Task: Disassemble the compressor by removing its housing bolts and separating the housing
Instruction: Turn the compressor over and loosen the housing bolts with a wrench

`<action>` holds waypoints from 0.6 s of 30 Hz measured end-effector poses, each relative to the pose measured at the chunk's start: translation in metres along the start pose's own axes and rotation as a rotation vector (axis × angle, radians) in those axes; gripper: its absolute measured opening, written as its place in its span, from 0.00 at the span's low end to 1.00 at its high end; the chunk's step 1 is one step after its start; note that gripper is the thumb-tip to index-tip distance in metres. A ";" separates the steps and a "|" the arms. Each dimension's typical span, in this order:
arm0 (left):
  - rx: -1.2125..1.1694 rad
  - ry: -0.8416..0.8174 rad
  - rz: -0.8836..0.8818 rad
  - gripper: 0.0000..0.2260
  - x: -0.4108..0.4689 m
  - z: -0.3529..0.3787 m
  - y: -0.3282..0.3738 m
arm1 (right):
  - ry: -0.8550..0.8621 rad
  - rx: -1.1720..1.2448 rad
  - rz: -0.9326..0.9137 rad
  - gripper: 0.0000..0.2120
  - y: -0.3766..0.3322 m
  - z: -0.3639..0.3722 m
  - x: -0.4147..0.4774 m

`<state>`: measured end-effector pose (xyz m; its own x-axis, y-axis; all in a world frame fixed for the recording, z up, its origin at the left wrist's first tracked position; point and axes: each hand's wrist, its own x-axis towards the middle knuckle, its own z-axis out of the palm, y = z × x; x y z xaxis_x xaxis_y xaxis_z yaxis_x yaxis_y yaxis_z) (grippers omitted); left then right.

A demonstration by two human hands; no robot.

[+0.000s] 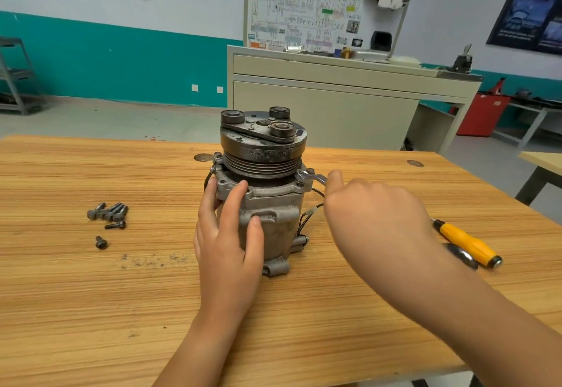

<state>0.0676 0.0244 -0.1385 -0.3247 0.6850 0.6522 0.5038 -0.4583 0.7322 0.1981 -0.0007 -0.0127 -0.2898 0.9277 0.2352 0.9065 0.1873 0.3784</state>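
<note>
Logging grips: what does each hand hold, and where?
Left hand holds the compressor round its body; right hand holds the wrench by its handle.

Bare left hand (227, 243), bare right hand (374, 208), both forearms uncovered
</note>
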 end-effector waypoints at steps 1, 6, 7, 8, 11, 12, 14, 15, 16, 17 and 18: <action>-0.004 -0.001 -0.001 0.21 0.000 0.000 0.000 | -0.006 -0.011 -0.011 0.28 -0.005 0.000 0.000; -0.030 0.003 0.002 0.20 0.000 0.001 0.003 | -0.012 -0.060 -0.050 0.27 -0.017 0.001 -0.001; -0.033 0.009 0.006 0.20 0.001 0.002 0.003 | -0.012 -0.095 -0.063 0.28 -0.018 -0.001 -0.001; -0.033 0.015 0.009 0.20 0.001 0.002 0.002 | -0.014 -0.151 -0.086 0.28 -0.020 -0.006 0.000; -0.035 0.011 0.011 0.20 0.001 0.002 0.001 | -0.051 -0.347 -0.165 0.29 -0.025 -0.004 -0.003; -0.034 0.005 0.015 0.20 0.000 0.002 0.000 | -0.022 -0.390 -0.151 0.28 -0.023 -0.006 -0.004; -0.034 -0.010 0.023 0.20 0.000 0.000 0.000 | 0.075 -0.384 -0.173 0.34 -0.012 -0.006 -0.006; -0.037 -0.018 0.024 0.20 0.000 0.000 0.000 | 0.119 -0.406 -0.187 0.34 -0.006 -0.003 -0.005; -0.040 -0.024 0.018 0.20 0.000 -0.001 0.000 | 0.181 -0.402 -0.213 0.30 0.002 0.008 -0.001; -0.040 -0.029 0.009 0.20 0.000 -0.002 0.000 | 0.162 -0.372 -0.246 0.26 0.011 0.017 0.002; -0.040 -0.032 0.003 0.20 0.000 -0.002 0.001 | 0.115 -0.327 -0.268 0.26 0.020 0.018 0.005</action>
<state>0.0663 0.0225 -0.1374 -0.2975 0.7011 0.6481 0.4721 -0.4819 0.7381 0.2199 0.0137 -0.0198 -0.5507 0.8148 0.1812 0.6552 0.2875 0.6986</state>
